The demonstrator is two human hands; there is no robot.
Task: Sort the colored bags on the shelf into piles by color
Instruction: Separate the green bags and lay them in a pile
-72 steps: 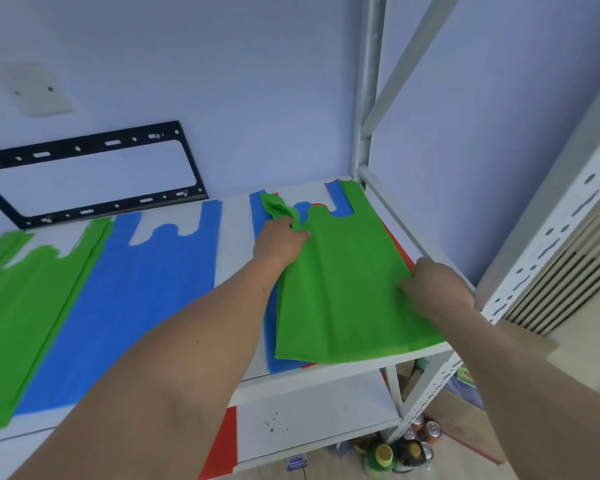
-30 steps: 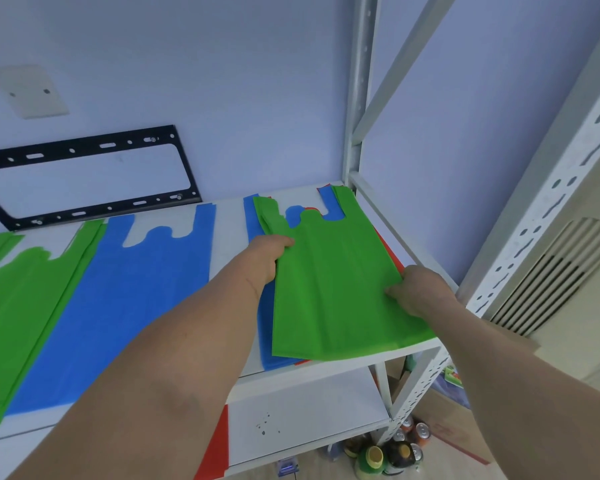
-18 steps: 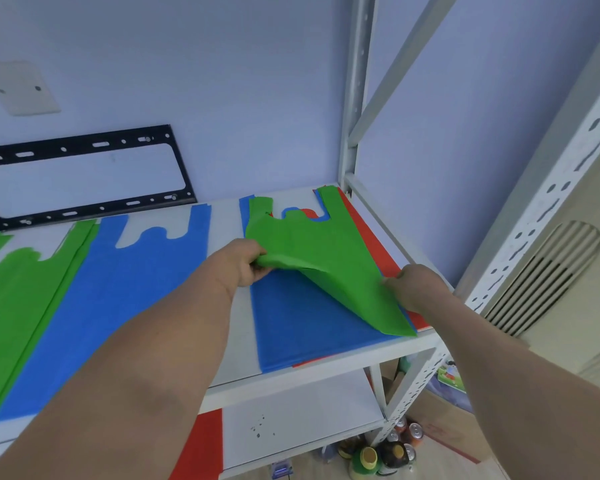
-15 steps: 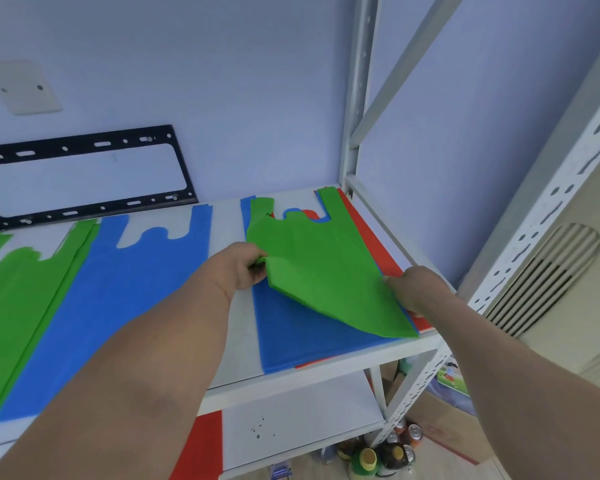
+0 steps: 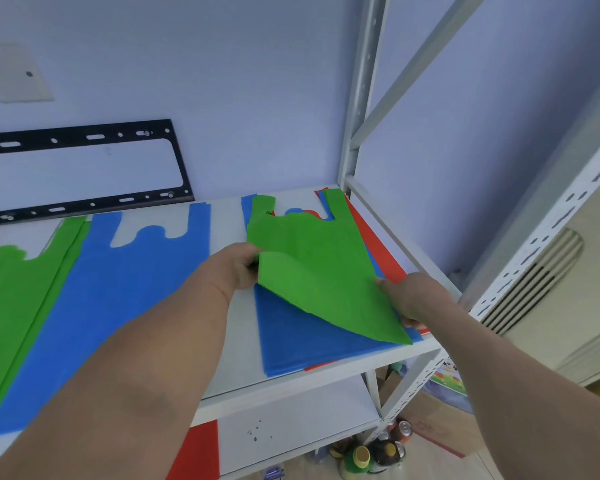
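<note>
This looks like a storage corner of a room, not a shop floor. A white bolted steel rack with slotted uprights stands against a bare lilac wall. A black TV bracket with no screen hangs on that wall beside a blank cover plate. Bottles and cans stand on the floor under the rack, and a louvred vent is at the right.

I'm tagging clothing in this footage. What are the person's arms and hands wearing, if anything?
Nothing shows on them. The left hand and right hand are bare, with no gloves, and no rings or watch show. Both forearms are uncovered up to the frame edge, so no sleeves or cuffs appear. No markings are visible.
</note>
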